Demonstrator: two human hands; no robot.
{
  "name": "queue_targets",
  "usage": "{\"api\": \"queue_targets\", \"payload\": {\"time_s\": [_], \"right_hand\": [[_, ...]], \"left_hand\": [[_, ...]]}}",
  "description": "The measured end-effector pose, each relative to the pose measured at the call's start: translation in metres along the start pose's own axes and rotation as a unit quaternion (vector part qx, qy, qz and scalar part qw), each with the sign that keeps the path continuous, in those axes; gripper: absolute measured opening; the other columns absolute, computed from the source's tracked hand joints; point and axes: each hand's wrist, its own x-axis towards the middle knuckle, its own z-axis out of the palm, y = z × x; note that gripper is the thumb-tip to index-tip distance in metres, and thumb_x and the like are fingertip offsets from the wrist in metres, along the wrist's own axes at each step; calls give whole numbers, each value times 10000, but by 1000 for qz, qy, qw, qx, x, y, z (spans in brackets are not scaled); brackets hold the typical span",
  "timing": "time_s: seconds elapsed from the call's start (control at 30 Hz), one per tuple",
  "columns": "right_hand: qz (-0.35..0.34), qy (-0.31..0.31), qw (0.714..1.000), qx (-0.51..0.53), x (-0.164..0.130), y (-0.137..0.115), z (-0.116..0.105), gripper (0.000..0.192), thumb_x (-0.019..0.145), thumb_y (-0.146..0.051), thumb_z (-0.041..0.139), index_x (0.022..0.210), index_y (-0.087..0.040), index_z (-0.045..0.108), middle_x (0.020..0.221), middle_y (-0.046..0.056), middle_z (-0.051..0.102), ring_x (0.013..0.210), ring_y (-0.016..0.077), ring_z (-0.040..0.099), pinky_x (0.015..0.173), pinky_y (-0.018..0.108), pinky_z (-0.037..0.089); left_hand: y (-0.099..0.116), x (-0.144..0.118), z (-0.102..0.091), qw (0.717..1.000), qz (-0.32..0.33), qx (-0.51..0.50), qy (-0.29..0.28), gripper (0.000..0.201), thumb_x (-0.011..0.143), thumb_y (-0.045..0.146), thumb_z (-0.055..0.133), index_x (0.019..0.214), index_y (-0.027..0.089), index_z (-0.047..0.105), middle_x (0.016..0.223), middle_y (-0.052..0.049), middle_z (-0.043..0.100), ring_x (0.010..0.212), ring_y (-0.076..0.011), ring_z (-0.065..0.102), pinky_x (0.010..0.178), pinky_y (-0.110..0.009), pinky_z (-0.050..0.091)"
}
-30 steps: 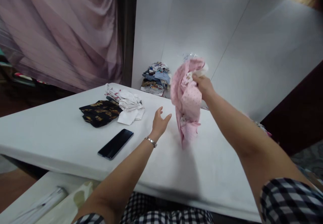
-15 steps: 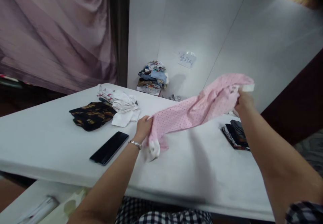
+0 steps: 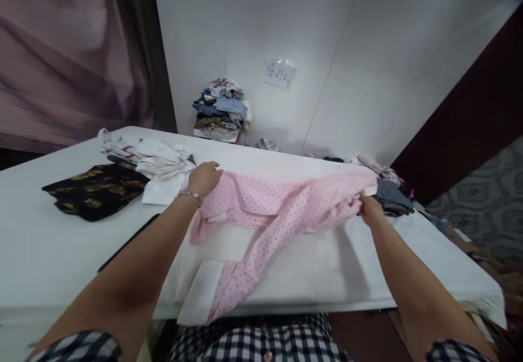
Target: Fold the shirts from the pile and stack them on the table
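Note:
A pink dotted shirt (image 3: pixel 281 198) is stretched sideways above the white table. My left hand (image 3: pixel 205 179) grips its left end, and my right hand (image 3: pixel 371 209) pinches the other end beside a white strip. One sleeve (image 3: pixel 249 269) hangs toward me, its wide white cuff over the table's front edge. Left of my left hand lie bunched white clothes (image 3: pixel 157 158) and a folded black garment with a yellowish pattern (image 3: pixel 98 188). My left forearm partly covers a dark phone (image 3: pixel 131 240).
A tall pile of folded clothes (image 3: pixel 223 109) stands by the wall behind the table (image 3: pixel 24 242). Dark folded clothes (image 3: pixel 392 194) and other garments sit at the back right. A handwritten sign (image 3: pixel 280 74) is on the wall. A curtain (image 3: pixel 61 51) hangs left.
My right hand has come down, and the shirt is lower and more level. Its white-cuffed sleeve now hangs toward me. The view has turned to the right.

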Motion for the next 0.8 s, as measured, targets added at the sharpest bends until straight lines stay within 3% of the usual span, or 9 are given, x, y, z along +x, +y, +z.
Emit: {"api": "queue_targets", "payload": {"time_s": [0.07, 0.2, 0.27, 0.33, 0.4, 0.5, 0.63, 0.73, 0.8], "right_hand": [[37, 28, 998, -43, -5, 17, -6, 168, 564, -297, 718, 649, -207, 604, 621, 34, 634, 615, 204, 617, 527, 323, 513], [49, 54, 996, -50, -27, 37, -16, 248, 531, -274, 729, 757, -193, 669, 759, 51, 697, 719, 203, 646, 593, 297, 509], [40, 7, 998, -42, -45, 41, -16, 341, 540, -335, 746, 839, -180, 694, 802, 71, 717, 734, 218, 658, 608, 315, 515], [25, -76, 996, -43, -67, 44, -10, 431, 558, -423, 754, 907, -174, 711, 805, 85, 726, 725, 232, 664, 621, 342, 522], [1, -151, 987, -58, -92, 47, -2, 466, 599, -496, 734, 941, -179, 722, 820, 88, 732, 735, 235, 665, 650, 359, 528], [-39, -230, 968, -96, -126, 53, 11, 428, 702, -521, 660, 965, -191, 730, 891, 90, 736, 797, 239, 666, 702, 370, 532], [-88, -281, 945, -141, -151, 61, 16, 374, 788, -482, 586, 991, -203, 730, 937, 80, 732, 842, 232, 658, 790, 384, 521], [-81, -277, 947, -141, -156, 68, 19, 369, 813, -464, 550, 987, -191, 727, 873, 72, 726, 807, 220, 648, 777, 366, 515], [-67, -257, 955, -134, -156, 74, 22, 362, 800, -457, 552, 953, -182, 730, 840, 71, 722, 781, 215, 639, 749, 353, 515]], "left_hand": [[7, -21, 15, 999, 22, -3, -29, 182, 678, 316, 681, 813, 193, 677, 809, -84, 668, 845, -278, 600, 864, -387, 425], [18, -112, 35, 965, -25, -138, -221, 240, 610, 427, 765, 748, 247, 688, 745, -78, 660, 771, -303, 623, 843, -445, 460], [12, -163, 37, 946, -64, -183, -258, 371, 466, 352, 841, 806, 304, 700, 843, -76, 684, 853, -318, 620, 902, -463, 445], [-1, -200, 37, 946, -68, -148, -281, 542, 331, 310, 856, 846, 370, 697, 859, -48, 684, 770, -317, 611, 890, -501, 449], [-14, -218, 34, 949, -35, -78, -305, 405, 381, 399, 797, 765, 382, 668, 814, -13, 666, 661, -302, 601, 806, -522, 473], [-17, -212, 26, 932, 31, 65, -356, 194, 618, 492, 596, 624, 299, 568, 674, -10, 608, 638, -303, 604, 698, -473, 461], [17, -164, 2, 905, 79, 115, -401, 336, 790, 513, 458, 617, 227, 487, 614, -9, 557, 625, -213, 550, 587, -323, 378], [63, -104, -15, 937, 79, 58, -335, 432, 790, 604, 476, 635, 201, 491, 587, 19, 488, 577, -141, 464, 530, -260, 335], [95, -53, -19, 975, 69, 28, -209, 460, 791, 634, 503, 688, 187, 535, 583, 27, 465, 566, -120, 438, 532, -245, 328]]}}
